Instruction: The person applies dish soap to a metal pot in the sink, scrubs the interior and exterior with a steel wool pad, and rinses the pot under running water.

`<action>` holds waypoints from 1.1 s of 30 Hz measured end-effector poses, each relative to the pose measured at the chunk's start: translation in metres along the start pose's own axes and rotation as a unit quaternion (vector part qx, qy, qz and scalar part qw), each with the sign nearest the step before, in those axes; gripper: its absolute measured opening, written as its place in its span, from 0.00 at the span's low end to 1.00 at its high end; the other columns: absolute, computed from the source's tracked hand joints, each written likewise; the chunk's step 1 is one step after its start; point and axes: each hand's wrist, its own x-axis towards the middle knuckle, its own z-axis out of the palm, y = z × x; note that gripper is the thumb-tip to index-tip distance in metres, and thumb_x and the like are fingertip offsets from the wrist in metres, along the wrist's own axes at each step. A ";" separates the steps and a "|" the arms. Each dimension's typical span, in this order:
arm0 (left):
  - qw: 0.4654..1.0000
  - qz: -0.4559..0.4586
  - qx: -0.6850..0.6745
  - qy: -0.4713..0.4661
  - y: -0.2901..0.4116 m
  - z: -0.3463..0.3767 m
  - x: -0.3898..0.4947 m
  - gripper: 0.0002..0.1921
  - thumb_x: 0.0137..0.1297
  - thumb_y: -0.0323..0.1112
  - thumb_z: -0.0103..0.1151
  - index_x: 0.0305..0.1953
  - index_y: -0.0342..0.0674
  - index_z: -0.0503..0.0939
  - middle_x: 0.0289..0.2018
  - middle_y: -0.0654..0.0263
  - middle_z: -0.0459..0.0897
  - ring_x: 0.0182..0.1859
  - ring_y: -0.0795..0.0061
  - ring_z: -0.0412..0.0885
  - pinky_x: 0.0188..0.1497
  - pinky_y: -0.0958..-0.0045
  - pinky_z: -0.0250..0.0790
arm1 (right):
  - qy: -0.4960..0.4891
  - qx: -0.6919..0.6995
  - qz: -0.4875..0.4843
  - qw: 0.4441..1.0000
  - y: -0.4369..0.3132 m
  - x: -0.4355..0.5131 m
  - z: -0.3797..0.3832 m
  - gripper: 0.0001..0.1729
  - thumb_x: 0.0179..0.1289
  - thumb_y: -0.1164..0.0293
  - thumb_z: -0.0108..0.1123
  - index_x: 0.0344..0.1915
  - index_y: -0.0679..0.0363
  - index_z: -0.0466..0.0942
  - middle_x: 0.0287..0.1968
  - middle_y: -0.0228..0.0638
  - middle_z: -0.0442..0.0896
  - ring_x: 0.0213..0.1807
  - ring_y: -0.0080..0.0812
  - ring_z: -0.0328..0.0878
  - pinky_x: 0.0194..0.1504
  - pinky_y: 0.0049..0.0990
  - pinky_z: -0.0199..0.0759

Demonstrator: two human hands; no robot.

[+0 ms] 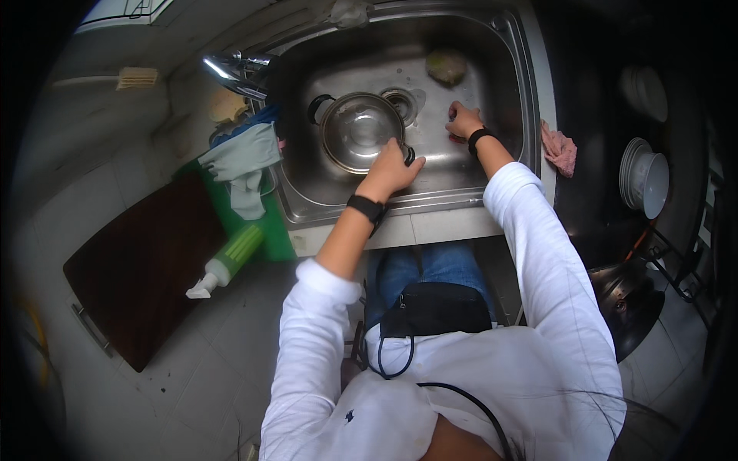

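A round metal pot (362, 133) with black handles stands in the stainless-steel sink (426, 173), left of the drain (399, 105). My left hand (391, 167) is at its near right side, with fingers on the rim and the thumb spread beside the handle. Right of the drain, low over the sink floor, my right hand (464, 121) is curled closed. A small red thing (457, 139) peeks out under it, mostly hidden by the fingers. Farther back in the sink lies a rounded green and tan item (446, 67), too blurred to identify.
A chrome faucet (236, 72) rises at the sink's left. Pale rubber gloves (245, 152) drape beside it, near a green pump bottle (230, 259) and a dark brown board (147, 271). On the right are a pink cloth (558, 148) and stacked white bowls (643, 176).
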 end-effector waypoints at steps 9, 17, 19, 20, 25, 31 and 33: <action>0.998 -0.014 -0.035 0.048 -0.020 0.011 0.074 0.24 0.64 0.28 0.61 0.61 0.26 0.74 0.51 0.34 0.84 0.55 0.35 0.82 0.60 0.56 0.76 | 0.066 0.441 -0.138 0.884 -0.039 -0.084 -0.063 0.36 0.60 0.61 0.70 0.67 0.54 0.71 0.52 0.51 0.79 0.41 0.40 0.82 0.47 0.32 0.80; 0.893 0.019 -0.439 0.093 -0.051 -0.066 -0.006 0.15 0.82 0.30 0.49 0.61 0.30 0.75 0.51 0.63 0.86 0.52 0.76 0.82 0.57 0.72 0.73 | 0.238 0.293 -0.365 0.851 -0.123 -0.163 -0.044 0.32 0.59 0.71 0.67 0.65 0.51 0.77 0.55 0.43 0.74 0.59 0.47 0.71 0.64 0.40 0.69; 0.913 -0.016 -0.393 0.104 -0.055 -0.067 -0.010 0.15 0.83 0.32 0.47 0.61 0.32 0.76 0.50 0.62 0.86 0.49 0.75 0.82 0.55 0.72 0.73 | 0.214 0.221 -0.436 0.846 -0.142 -0.165 -0.034 0.32 0.59 0.70 0.70 0.66 0.50 0.77 0.54 0.43 0.74 0.60 0.49 0.70 0.64 0.41 0.69; 0.939 -0.012 -0.320 0.125 -0.056 -0.065 -0.009 0.14 0.84 0.35 0.45 0.59 0.34 0.76 0.46 0.54 0.86 0.44 0.70 0.82 0.50 0.69 0.74 | 0.225 0.158 -0.478 0.834 -0.149 -0.159 -0.031 0.30 0.60 0.69 0.70 0.63 0.54 0.77 0.54 0.43 0.74 0.59 0.50 0.70 0.63 0.43 0.70; 0.958 0.030 -0.198 0.204 -0.060 -0.058 -0.007 0.16 0.83 0.40 0.47 0.45 0.33 0.78 0.29 0.49 0.81 0.30 0.55 0.77 0.40 0.61 0.72 | 0.327 0.191 -0.298 0.876 -0.163 -0.091 -0.034 0.19 0.67 0.68 0.63 0.54 0.63 0.76 0.51 0.51 0.76 0.54 0.55 0.72 0.56 0.46 0.71; 0.957 -0.001 -0.215 0.195 -0.066 -0.067 -0.013 0.17 0.84 0.42 0.45 0.42 0.33 0.78 0.29 0.48 0.80 0.30 0.56 0.75 0.39 0.61 0.71 | 0.220 0.170 -0.338 0.899 -0.176 -0.152 -0.018 0.22 0.59 0.72 0.69 0.52 0.62 0.72 0.51 0.50 0.71 0.55 0.54 0.70 0.57 0.48 0.70; 0.946 0.039 -0.255 0.197 -0.066 -0.063 -0.015 0.17 0.84 0.42 0.45 0.42 0.33 0.77 0.29 0.49 0.80 0.30 0.57 0.76 0.39 0.61 0.71 | 0.131 0.141 -0.407 0.893 -0.188 -0.159 -0.023 0.23 0.59 0.72 0.69 0.53 0.61 0.73 0.50 0.50 0.71 0.55 0.54 0.70 0.57 0.48 0.69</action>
